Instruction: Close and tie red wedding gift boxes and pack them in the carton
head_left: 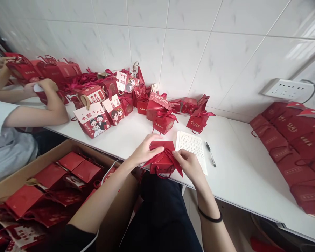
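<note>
Currently, a red gift box (pixel 160 166) is sitting at the bench (pixel 231 143) edge; the right hand (pixel 190 162) is pinching its ribbon (pixel 169 154), the left hand (pixel 146 150) is spreading half-open, thumb touching ribbon; notebook (pixel 191 145) and pen (pixel 210 154) are lying rightward.

1. Cannot see the held box (pixel 155 167) whole, partly under ribbon (pixel 176 163) and left hand (pixel 145 150).
2. Cannot read the notebook page (pixel 191 144), tiny-lettered, partly behind the right hand (pixel 189 163).
3. Cannot follow stacked red boxes (pixel 283 150) past right edge.
4. Cannot see carton (pixel 49 157) or co-worker (pixel 13 131) whole, cropped left.
</note>
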A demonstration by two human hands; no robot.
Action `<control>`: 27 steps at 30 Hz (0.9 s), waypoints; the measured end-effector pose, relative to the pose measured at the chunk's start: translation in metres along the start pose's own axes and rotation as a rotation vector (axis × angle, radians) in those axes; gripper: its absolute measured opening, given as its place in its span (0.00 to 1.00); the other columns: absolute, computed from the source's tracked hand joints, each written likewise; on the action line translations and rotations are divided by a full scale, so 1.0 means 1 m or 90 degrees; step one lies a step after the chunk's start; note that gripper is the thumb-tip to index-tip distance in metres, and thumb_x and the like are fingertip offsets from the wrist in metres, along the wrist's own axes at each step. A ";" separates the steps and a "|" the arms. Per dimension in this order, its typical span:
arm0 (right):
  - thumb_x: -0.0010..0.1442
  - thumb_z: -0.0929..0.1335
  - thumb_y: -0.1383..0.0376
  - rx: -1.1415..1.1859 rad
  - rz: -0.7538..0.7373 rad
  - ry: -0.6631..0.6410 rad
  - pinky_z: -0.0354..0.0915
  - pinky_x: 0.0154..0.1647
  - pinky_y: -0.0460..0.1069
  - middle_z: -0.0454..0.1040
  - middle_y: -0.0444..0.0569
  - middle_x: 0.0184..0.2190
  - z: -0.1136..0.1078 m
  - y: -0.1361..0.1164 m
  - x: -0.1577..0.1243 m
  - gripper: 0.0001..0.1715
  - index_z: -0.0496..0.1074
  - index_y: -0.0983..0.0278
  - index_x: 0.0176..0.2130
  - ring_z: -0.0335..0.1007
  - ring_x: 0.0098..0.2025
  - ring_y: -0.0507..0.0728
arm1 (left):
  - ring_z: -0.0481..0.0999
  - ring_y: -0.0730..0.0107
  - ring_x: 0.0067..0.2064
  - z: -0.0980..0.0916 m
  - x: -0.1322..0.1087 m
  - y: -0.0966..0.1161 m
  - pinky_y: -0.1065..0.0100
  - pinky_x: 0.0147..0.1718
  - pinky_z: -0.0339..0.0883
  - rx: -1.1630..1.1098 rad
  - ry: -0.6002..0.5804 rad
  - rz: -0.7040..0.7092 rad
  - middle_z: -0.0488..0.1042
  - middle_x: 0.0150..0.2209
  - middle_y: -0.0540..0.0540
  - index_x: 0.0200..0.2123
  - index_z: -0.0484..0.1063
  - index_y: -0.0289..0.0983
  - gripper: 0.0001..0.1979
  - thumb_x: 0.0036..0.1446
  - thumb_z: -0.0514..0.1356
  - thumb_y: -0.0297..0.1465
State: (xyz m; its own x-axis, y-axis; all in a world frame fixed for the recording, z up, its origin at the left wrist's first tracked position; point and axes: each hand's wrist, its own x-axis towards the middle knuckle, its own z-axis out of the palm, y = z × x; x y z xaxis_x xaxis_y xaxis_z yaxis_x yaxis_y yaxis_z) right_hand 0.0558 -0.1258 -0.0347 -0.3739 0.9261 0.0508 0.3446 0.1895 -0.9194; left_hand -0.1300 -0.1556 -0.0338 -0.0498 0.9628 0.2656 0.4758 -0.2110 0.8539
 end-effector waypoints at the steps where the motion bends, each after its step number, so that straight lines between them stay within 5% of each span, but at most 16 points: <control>1: 0.54 0.63 0.46 0.014 -0.008 -0.007 0.54 0.25 0.46 0.65 0.43 0.20 -0.002 0.002 0.000 0.25 0.64 0.64 0.22 0.57 0.23 0.51 | 0.66 0.63 0.55 0.000 -0.004 0.001 0.63 0.51 0.60 0.000 0.082 -0.043 0.67 0.49 0.44 0.42 0.66 0.40 0.14 0.55 0.56 0.40; 4: 0.54 0.65 0.48 0.027 -0.022 -0.012 0.57 0.27 0.47 0.67 0.45 0.22 -0.005 0.005 0.000 0.22 0.66 0.64 0.25 0.61 0.26 0.53 | 0.71 0.65 0.38 -0.001 -0.017 0.004 0.66 0.37 0.63 0.050 0.207 -0.213 0.69 0.32 0.49 0.29 0.62 0.39 0.16 0.57 0.51 0.45; 7: 0.53 0.66 0.49 0.050 -0.028 -0.026 0.58 0.28 0.47 0.68 0.45 0.24 -0.005 0.007 0.001 0.20 0.66 0.63 0.26 0.63 0.27 0.53 | 0.62 0.71 0.25 0.000 -0.025 0.006 0.68 0.27 0.55 0.091 0.110 -0.266 0.57 0.19 0.54 0.20 0.53 0.39 0.22 0.57 0.48 0.48; 10: 0.52 0.67 0.49 0.090 -0.026 -0.034 0.59 0.28 0.48 0.69 0.45 0.25 -0.004 0.011 0.002 0.20 0.66 0.63 0.27 0.63 0.27 0.53 | 0.59 0.73 0.24 0.003 -0.025 0.004 0.70 0.27 0.53 0.052 0.092 -0.224 0.54 0.19 0.55 0.20 0.53 0.39 0.20 0.57 0.51 0.45; 19: 0.48 0.68 0.43 0.213 0.009 -0.005 0.57 0.27 0.47 0.66 0.43 0.24 0.002 0.020 -0.003 0.27 0.62 0.63 0.27 0.60 0.25 0.52 | 0.57 0.75 0.25 0.022 -0.028 0.004 0.72 0.26 0.54 0.004 0.189 -0.146 0.55 0.22 0.55 0.23 0.54 0.39 0.15 0.60 0.49 0.40; 27: 0.54 0.58 0.38 0.015 0.049 0.077 0.51 0.25 0.47 0.58 0.42 0.18 0.003 0.001 0.001 0.33 0.55 0.61 0.19 0.52 0.23 0.52 | 0.56 0.73 0.23 0.017 -0.026 0.011 0.70 0.25 0.51 0.046 0.177 -0.239 0.50 0.19 0.55 0.20 0.49 0.39 0.22 0.59 0.47 0.47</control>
State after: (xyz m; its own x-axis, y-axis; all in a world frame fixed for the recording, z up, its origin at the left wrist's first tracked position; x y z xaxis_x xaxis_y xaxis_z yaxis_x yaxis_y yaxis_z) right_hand 0.0530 -0.1261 -0.0372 -0.2399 0.9705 0.0249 0.3479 0.1099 -0.9311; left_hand -0.1082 -0.1800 -0.0390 -0.4587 0.8863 0.0634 0.4395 0.1643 0.8831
